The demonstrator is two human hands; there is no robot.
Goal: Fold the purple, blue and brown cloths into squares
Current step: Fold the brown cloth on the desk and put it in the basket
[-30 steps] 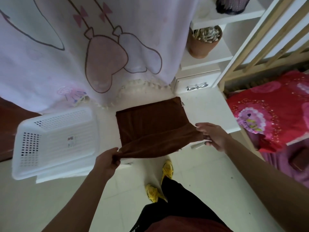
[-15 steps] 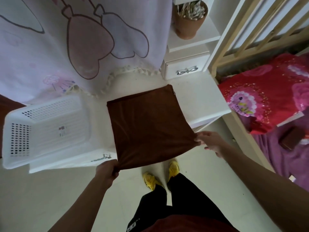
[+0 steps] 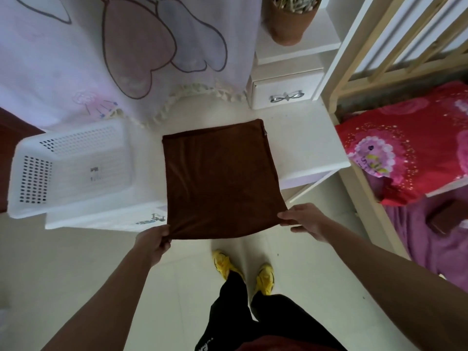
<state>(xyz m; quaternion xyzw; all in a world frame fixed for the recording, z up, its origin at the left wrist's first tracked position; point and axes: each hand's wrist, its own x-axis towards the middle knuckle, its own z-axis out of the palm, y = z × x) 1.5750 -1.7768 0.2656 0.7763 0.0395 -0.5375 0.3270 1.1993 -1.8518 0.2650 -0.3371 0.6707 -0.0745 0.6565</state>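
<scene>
Brown cloth spread out, left hand and right hand pinching corners.

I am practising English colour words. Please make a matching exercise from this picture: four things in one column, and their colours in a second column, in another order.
Things:
1. cloth
2. basket
3. shoes
4. bedcover

Colours:
a. yellow
b. red
c. brown
d. white

Pairs: 1-c, 2-d, 3-a, 4-b
</scene>
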